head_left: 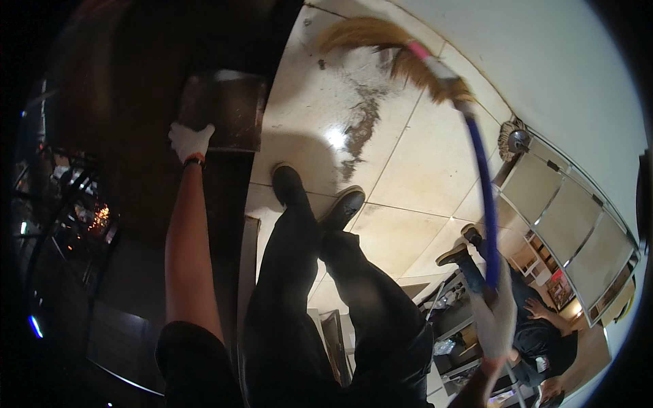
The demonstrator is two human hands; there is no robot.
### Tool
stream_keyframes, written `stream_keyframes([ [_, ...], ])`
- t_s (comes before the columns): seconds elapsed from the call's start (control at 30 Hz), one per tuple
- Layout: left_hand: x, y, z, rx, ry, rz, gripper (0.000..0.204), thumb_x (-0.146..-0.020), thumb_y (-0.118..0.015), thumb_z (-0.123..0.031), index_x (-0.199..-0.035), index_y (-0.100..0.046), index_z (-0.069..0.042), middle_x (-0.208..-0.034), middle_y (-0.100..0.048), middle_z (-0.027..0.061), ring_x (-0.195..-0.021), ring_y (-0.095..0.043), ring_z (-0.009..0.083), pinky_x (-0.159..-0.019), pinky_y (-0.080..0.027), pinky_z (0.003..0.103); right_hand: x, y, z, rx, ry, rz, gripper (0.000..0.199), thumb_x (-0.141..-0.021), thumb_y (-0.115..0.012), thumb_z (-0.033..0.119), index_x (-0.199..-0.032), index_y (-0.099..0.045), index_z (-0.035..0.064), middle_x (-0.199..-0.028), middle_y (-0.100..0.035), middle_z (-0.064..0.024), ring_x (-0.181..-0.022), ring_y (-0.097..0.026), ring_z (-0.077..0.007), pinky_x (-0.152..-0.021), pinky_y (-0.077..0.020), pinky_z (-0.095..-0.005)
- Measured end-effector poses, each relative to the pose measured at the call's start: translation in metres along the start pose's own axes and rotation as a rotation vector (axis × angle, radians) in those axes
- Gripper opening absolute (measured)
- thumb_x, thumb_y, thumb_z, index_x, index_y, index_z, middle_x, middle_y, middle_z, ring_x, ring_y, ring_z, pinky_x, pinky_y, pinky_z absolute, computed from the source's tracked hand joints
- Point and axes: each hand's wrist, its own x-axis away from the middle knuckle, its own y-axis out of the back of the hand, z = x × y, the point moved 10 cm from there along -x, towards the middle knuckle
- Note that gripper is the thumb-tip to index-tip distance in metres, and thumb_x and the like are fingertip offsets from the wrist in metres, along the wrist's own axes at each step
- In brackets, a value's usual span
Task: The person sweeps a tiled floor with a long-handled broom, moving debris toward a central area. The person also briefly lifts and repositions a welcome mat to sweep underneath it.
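My right hand [495,316], in a white glove, is closed round the blue handle of a broom [481,163]. The broom reaches up and away, and its tan bristle head [388,41] is over the tiled floor, with pink and white binding at its neck. My left hand [190,141], also gloved, is closed at the near edge of a dark, square, flat panel [221,105]; its fingertips are hard to make out in the dim light. A dark smear of dirt [364,126] marks the pale tiles ahead of my shoes.
Dark furniture [136,224] runs along the left. To the right, another person [544,333] in dark clothes is beside a shelf unit [452,333]. A folding screen [568,211] and a mop head [511,139] stand by the white wall [564,61].
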Motion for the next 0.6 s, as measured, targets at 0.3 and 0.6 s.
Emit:
stream_keyframes([
  [0.3, -0.072, 0.011, -0.1, -0.106, -0.192, -0.29, 0.121, -0.073, -0.088, -0.056, -0.158, -0.03, 0.008, -0.154, -0.043, 0.0282, -0.142, -0.048, 0.0466, -0.109, -0.052, 0.053, -0.061, -0.035, 0.082, 0.197, 0.187, -0.131, 0.081, -0.092, -0.056, -0.004, -0.168, -0.031, 0.0084, -0.091, -0.069, -0.019, -0.066, -0.062, -0.0176, -0.065, -0.0513, -0.0327],
  [0.6, -0.057, 0.028, -0.17, 0.16, -0.234, -0.205, 0.113, -0.073, -0.092, -0.044, -0.156, -0.032, 0.002, -0.153, -0.041, 0.0265, -0.139, -0.047, 0.0475, -0.109, -0.052, 0.056, -0.007, -0.084, 0.008, 0.236, 0.095, 0.212, 0.085, -0.089, -0.061, 0.0, -0.167, -0.029, 0.0057, -0.072, -0.065, -0.0205, -0.057, -0.068, -0.0292, -0.061, -0.0568, -0.0425],
])
